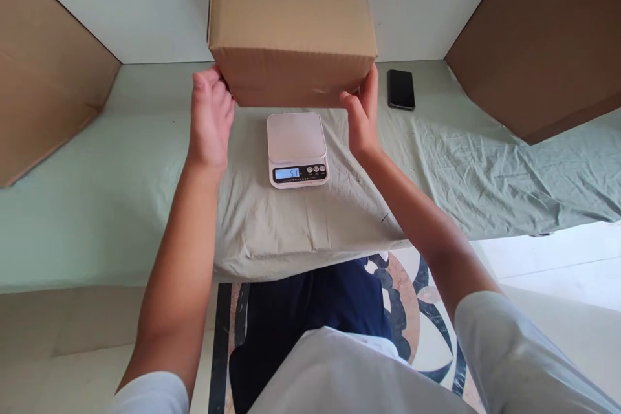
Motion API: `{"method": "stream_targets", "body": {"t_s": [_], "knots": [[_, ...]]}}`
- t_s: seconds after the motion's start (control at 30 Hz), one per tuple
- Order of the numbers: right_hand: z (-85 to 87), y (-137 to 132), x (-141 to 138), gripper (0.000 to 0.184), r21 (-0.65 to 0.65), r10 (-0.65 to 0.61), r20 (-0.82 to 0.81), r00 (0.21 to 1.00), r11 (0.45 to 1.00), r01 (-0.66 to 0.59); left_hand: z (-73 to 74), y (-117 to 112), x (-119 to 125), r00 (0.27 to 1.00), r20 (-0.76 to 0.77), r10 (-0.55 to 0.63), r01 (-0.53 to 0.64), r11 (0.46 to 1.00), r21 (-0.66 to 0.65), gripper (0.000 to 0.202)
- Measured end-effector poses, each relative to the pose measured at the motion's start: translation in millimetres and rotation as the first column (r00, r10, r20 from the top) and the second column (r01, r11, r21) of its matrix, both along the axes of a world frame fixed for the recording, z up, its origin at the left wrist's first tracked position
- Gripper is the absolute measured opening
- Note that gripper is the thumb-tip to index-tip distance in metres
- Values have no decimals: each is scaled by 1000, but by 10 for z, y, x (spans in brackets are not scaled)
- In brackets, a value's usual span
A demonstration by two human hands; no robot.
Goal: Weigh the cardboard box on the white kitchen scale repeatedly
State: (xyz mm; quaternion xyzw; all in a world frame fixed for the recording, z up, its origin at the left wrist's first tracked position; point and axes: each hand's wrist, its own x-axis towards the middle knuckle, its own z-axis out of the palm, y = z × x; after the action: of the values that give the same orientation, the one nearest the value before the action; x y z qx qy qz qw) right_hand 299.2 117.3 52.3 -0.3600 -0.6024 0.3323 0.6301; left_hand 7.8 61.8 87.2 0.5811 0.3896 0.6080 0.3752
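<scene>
A closed brown cardboard box (294,26) is held between both hands beyond the scale, at the back of the covered table. At its lower left edge, my left hand (209,119) presses with the fingers, the thumb pointing up and away from the cardboard. My right hand (363,113) grips the lower right corner, its thumb on the front face and some fingers hidden behind. Just nearer to me lies a white digital scale (296,137) with a bare plate. Its lit display (286,173) seems to read 51, though any decimal point is unclear.
A black phone (400,89) lies right of the box. Large brown cardboard pieces stand at left (43,71) and right (543,45). White panels (412,0) rise behind. A wrinkled pale green cloth (121,207) covers the table, whose front edge is close to my legs.
</scene>
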Motion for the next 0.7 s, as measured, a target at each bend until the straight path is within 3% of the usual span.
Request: {"method": "stream_targets", "body": {"t_s": [0.1,0.2,0.33,0.4,0.5,0.7], "knots": [[-86,375,-130,78,51,-36,68,997,998,32,-82,323,51,998,29,48,-46,998,-48,87],[-247,737,-235,87,66,-41,65,997,997,37,-259,507,116,982,127,138,-113,976,-185,74],[-542,1051,-258,111,-37,4,62,998,999,-2,-546,619,171,958,196,210,-137,934,-331,74],[-689,1111,-225,117,-73,7,53,999,997,-3,-653,660,172,957,196,215,-136,926,-353,74],[-847,1120,-171,108,-97,38,50,998,995,-33,-739,713,157,960,190,205,-126,924,-361,74],[-914,1087,-123,106,-148,59,32,998,988,-53,-760,739,154,962,174,209,-132,918,-375,71]]}}
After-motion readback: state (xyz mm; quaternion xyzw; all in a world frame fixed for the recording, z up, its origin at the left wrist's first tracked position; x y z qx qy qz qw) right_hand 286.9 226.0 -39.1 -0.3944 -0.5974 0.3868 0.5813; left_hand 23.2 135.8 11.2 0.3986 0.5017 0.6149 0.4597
